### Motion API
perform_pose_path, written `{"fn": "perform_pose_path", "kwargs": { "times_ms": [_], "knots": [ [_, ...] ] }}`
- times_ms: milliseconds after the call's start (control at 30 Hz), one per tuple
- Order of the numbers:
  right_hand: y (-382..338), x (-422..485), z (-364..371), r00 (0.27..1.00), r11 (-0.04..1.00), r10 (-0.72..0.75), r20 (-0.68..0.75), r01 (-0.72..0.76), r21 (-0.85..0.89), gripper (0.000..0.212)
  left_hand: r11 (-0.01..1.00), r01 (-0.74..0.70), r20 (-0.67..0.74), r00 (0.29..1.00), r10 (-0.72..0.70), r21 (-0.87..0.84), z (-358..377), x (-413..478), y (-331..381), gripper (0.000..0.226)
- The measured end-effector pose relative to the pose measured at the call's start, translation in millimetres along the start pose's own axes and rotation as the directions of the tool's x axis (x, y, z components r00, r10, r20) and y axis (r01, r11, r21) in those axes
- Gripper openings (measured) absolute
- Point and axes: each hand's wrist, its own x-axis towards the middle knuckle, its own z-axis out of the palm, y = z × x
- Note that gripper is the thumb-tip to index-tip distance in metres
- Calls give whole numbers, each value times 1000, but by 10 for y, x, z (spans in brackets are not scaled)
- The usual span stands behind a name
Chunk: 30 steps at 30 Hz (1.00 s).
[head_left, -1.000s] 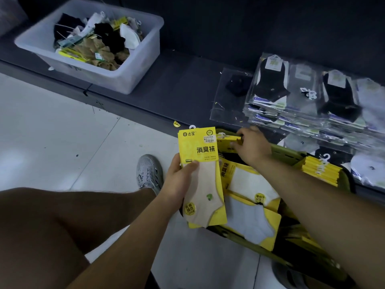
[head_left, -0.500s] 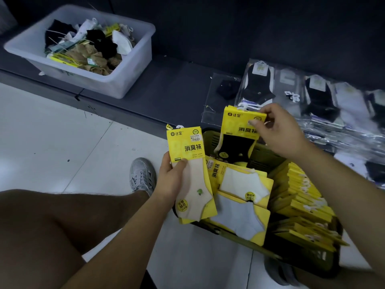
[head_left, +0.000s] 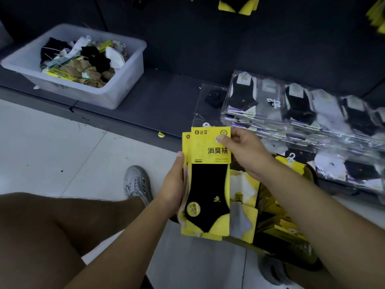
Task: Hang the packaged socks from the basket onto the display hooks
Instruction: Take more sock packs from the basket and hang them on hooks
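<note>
Pale floor tiles (head_left: pixel 52 147) meet a dark low shelf (head_left: pixel 162 101) ahead of us, with a dark panel rising behind it. Our left hand (head_left: pixel 173 184) grips two yellow-carded packs along their left edge, its fingers hidden behind the cards. In front is the black sock pack (head_left: pixel 208 190). The beige sock pack (head_left: pixel 186 147) sits right behind it, showing only as a strip on the left hand's side. Our right hand (head_left: pixel 243 151) pinches the top right corner of the black sock pack's card, thumb on the front. Just below and right of both hands stands the basket (head_left: pixel 306 253), with more yellow-carded socks lying in it. Beyond the right hand, a stack of clear-wrapped socks (head_left: pixel 302 113) rests on the shelf. Far up and left of the left hand we see a translucent bin (head_left: pixel 125 80) of loose socks. A grey shoe (head_left: pixel 136 184) sits on the tiles just left of the left hand. Hanging packs (head_left: pixel 237 5) show high above both hands.
</note>
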Motion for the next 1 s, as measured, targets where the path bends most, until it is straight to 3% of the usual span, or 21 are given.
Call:
{"fn": "perform_pose_path", "kwargs": {
  "times_ms": [67,167,233,300,367,433,533,867,1000],
  "knots": [
    [111,-1,75,1000,1000,-16,-23,15,-13,3,997,-33,50,998,29,77,9,-57,-28,52],
    [248,21,115,997,996,-73,-34,72,-44,4,976,-81,9,997,81,202,-81,-39,-91,35],
    [422,60,73,993,978,-92,-71,76,-195,5,977,-69,-50,995,81,203,-189,1,-101,30],
    [684,90,-11,998,903,-55,-31,37,-428,6,979,-67,-104,991,88,192,-324,40,-74,29],
    [966,52,-72,992,758,64,104,20,-652,16,979,-67,-132,987,93,193,-475,88,-35,32],
    [1185,-28,-88,958,644,177,226,61,-763,27,978,-50,-139,987,79,203,-618,125,1,35],
    [1338,-140,-38,920,584,236,314,124,-802,34,970,-38,-123,990,69,240,-777,152,14,37],
    [1306,-313,65,932,363,59,358,314,-877,29,974,6,-122,992,22,225,-888,121,-107,35],
    [1303,-416,124,935,175,-8,354,350,-920,29,978,6,-141,990,24,210,-873,112,-103,35]
  ]
}}
